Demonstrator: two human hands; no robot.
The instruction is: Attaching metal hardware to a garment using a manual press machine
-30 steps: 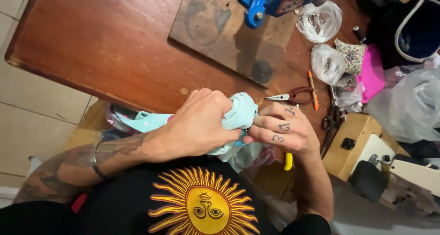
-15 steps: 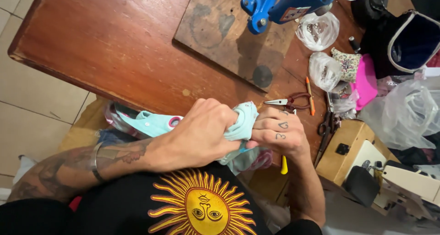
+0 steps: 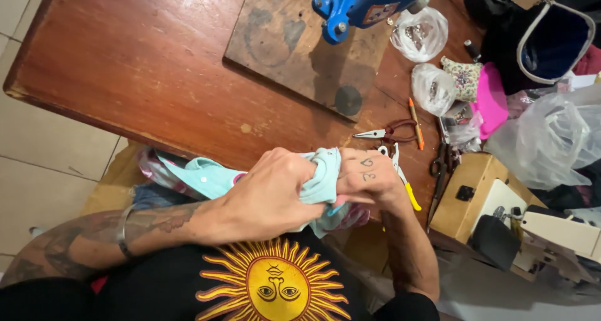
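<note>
Both hands closed on bunched mint-green cloth (image 3: 322, 177), lower centre of frame, at near edge of worktop (image 3: 144, 70). Left hand (image 3: 269, 192) gripping it in fist, now a little tighter and lower than a second ago; right hand (image 3: 366, 177) pinching other end, fingers curled. Rest of cloth trails left, white snap visible. Hands shifted only slightly; cloth apparently being worked in place, not set down. Pliers (image 3: 385, 132) just above right hand. Blue press (image 3: 363, 5) at top.
</note>
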